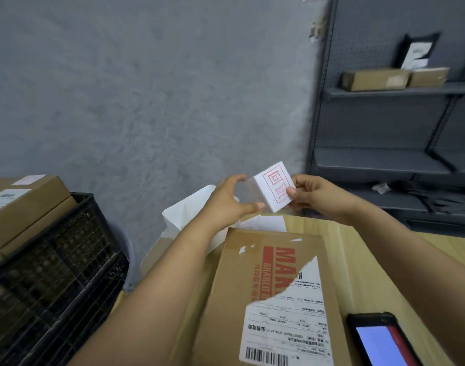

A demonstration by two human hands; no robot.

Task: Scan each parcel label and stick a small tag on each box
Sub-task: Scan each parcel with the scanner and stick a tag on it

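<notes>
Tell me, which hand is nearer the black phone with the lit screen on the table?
Right. The right hand is raised above the table's far edge, on the black phone's side; the left hand is alongside, farther left.

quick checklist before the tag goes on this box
1. Tag in hand: ok, right hand pinches the white tag with red print.
2. Backing freed: cannot tell, left hand holds a clear film at the tag's edge.
3. Target ready: ok, cardboard box lies flat on the wooden table.
4. Shipping label intact: not ok, top torn.
5. Scanned: cannot tell, handheld scanner screen is lit.
</notes>
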